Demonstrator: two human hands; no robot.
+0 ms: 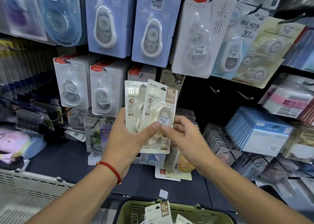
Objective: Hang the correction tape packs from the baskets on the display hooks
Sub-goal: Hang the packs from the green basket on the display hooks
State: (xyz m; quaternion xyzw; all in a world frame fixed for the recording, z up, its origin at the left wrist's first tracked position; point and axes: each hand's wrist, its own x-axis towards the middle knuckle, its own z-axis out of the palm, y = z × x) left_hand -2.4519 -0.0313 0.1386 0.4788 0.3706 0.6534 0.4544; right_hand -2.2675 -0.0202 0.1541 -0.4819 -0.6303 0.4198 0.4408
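Observation:
Two beige correction tape packs (157, 104) marked "15M" are fanned upright in front of the display wall. My left hand (129, 138) grips them from the left, thumb across the front pack's lower part. My right hand (183, 138) pinches the front pack at its lower right, thumb near the price sticker. Just behind and above them, a matching dark-topped pack hangs on a hook (178, 81). Two bare hooks (214, 89) (246, 96) stick out to the right. A green basket (129, 212) at the bottom edge holds more of the same packs (161, 210).
Rows of hanging correction tape packs (108, 23) fill the wall above and to both sides. A dark shelf (64, 162) below carries loose packs (173, 171). A white basket (34, 188) stands at lower left. Blue boxed stock (261, 132) is stacked at right.

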